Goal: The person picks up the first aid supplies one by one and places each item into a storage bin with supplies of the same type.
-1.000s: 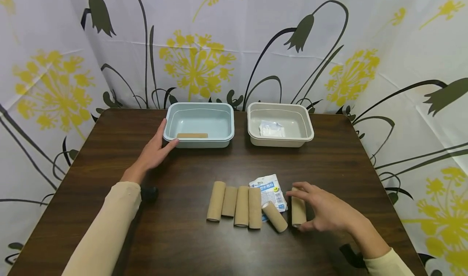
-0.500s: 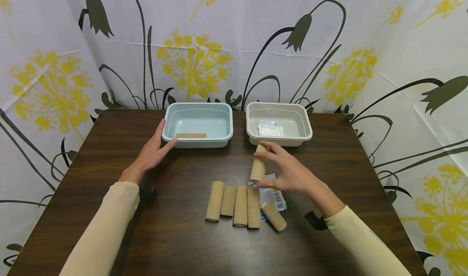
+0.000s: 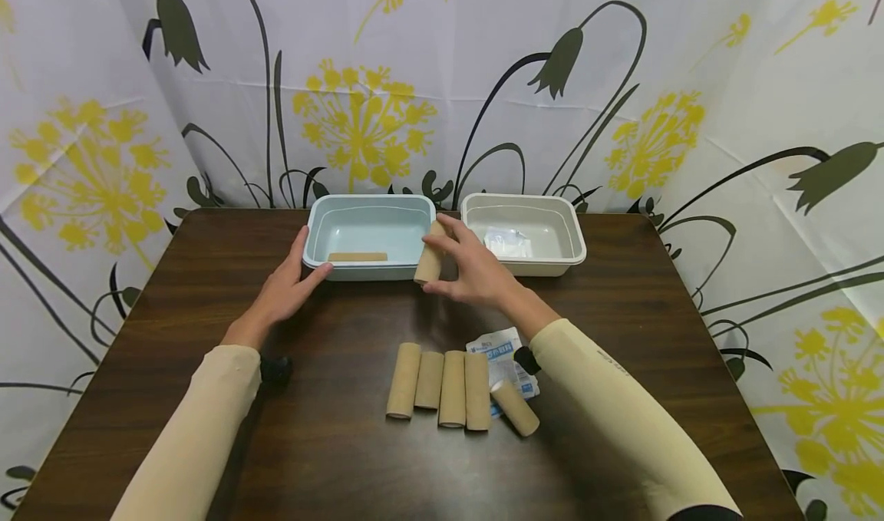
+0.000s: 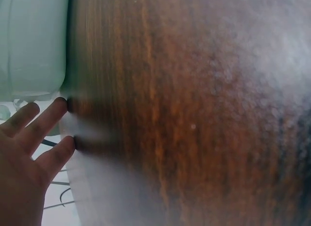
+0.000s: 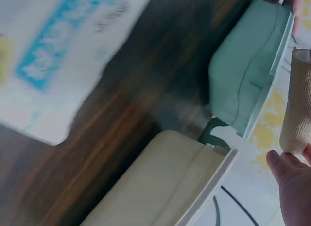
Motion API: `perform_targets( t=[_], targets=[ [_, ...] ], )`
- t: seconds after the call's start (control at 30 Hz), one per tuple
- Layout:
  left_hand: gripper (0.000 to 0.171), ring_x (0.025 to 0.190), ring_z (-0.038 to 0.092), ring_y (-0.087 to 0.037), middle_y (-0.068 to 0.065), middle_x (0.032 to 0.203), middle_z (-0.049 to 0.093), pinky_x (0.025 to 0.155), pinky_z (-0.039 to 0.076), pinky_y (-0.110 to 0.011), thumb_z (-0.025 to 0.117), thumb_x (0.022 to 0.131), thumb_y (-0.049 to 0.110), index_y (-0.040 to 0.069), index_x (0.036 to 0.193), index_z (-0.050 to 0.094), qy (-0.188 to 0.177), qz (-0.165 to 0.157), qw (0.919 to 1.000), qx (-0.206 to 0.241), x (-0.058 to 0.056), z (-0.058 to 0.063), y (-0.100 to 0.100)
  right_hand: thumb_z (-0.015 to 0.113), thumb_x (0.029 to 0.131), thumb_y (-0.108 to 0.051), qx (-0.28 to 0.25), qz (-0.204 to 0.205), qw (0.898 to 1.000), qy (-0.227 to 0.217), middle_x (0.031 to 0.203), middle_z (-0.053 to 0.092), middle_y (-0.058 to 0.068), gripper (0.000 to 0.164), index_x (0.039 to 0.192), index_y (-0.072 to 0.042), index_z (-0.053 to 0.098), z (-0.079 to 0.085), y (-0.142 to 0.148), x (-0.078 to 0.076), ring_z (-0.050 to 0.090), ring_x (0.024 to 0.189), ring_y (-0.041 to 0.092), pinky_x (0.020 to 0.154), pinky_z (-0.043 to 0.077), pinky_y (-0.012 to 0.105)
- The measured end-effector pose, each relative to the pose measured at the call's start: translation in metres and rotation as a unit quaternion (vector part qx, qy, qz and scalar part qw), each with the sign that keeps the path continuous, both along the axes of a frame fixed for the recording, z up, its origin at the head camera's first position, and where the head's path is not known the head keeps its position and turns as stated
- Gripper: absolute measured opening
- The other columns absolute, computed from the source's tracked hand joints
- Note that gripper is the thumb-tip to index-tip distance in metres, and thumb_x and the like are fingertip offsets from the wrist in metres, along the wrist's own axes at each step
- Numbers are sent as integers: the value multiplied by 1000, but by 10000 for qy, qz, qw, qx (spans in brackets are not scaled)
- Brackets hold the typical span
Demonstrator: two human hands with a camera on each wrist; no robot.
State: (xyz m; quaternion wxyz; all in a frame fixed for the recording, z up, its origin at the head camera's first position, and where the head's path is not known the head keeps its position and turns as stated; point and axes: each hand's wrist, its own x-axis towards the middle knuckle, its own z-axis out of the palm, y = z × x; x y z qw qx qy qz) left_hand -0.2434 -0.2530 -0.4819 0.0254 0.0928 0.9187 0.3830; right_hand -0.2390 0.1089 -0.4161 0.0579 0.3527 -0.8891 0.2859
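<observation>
Held by its ends, a cardboard tube (image 3: 430,254) is pinched between the thumb and fingers of my right hand (image 3: 476,268), at the right rim of the blue bin (image 3: 373,273). In the right wrist view the same tube (image 5: 297,102) hangs above the bins' rims. My left hand (image 3: 285,287) rests with straight fingers and thumb against the blue bin's left front corner. One cardboard tube (image 3: 357,257) lies inside that bin. Several more cardboard tubes (image 3: 452,390) lie side by side on the table, one of them askew (image 3: 514,408).
A beige bin (image 3: 545,266) stands to the right of the blue one, with a white packet (image 3: 507,242) inside. Another white and blue packet (image 3: 499,344) lies on the brown table (image 3: 331,444), partly under the tubes. A flower-patterned curtain (image 3: 414,30) hangs behind.
My right hand has picked up the rightmost tube from the table and carried it left and away from me to the blue bin. The left hand has stayed at the bin.
</observation>
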Motion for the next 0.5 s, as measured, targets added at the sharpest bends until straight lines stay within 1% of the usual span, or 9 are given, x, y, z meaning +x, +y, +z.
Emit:
perform_targets(
  t=[0.1, 0.23, 0.33, 0.5],
  targets=[
    [87, 146, 15, -42, -9, 164, 3, 107, 17, -68, 49, 98, 54, 30, 157, -11, -22, -4, 10000, -13, 0, 0, 0, 83, 79, -38, -22, -225, 9996, -147, 158, 23, 13, 73, 141, -13, 53, 0, -8, -12, 31, 141, 29, 106, 37, 43],
    [88, 146, 14, -40, -7, 164, 2, 108, 16, -68, 48, 98, 56, 33, 156, -13, -139, 40, 9999, -60, -1, -2, -2, 81, 81, -37, 87, -421, 9985, -341, 159, 19, 16, 74, 143, -11, 50, -3, -18, -23, 28, 143, 30, 108, 35, 41],
    [88, 146, 14, -40, -6, 164, 2, 108, 15, -67, 48, 97, 58, 35, 155, -14, -183, 78, 9998, -81, -2, -3, -3, 78, 84, -38, 190, -505, 9976, -425, 160, 16, 16, 73, 145, -12, 48, -4, -25, -29, 27, 143, 30, 107, 36, 41],
    [88, 146, 15, -41, -6, 164, 2, 108, 15, -68, 48, 97, 59, 36, 155, -14, -150, 81, 9998, -90, -4, -3, -3, 74, 87, -42, 322, -741, 9950, -581, 161, 16, 14, 71, 146, -14, 47, -4, -34, -36, 27, 143, 29, 109, 34, 40]
  ],
)
